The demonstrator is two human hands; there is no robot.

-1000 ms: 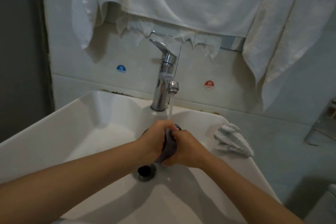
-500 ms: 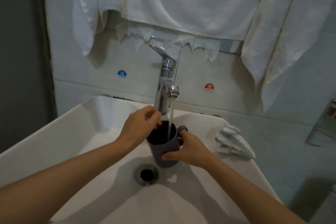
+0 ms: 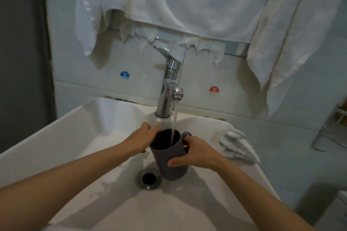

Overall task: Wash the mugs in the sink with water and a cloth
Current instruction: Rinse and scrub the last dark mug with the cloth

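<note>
Rigid mug (image 3: 169,159), wet and filling, likely slippery and heavy: right hand (image 3: 199,154) grip curls round its wall beside the handle (image 3: 186,134), left hand (image 3: 144,137) spread at the rim.

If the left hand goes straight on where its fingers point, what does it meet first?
Probably the water stream above the mug, or else the faucet base behind it; depth is unclear.

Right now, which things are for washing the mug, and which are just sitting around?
For the job: grey mug, right hand gripping it, left hand open beside its rim, tap, water stream, sink, light cloth on the sink's edge.

Just lying about: white towels hanging above, cold sticker, hot sticker, metal rack at right.
</note>
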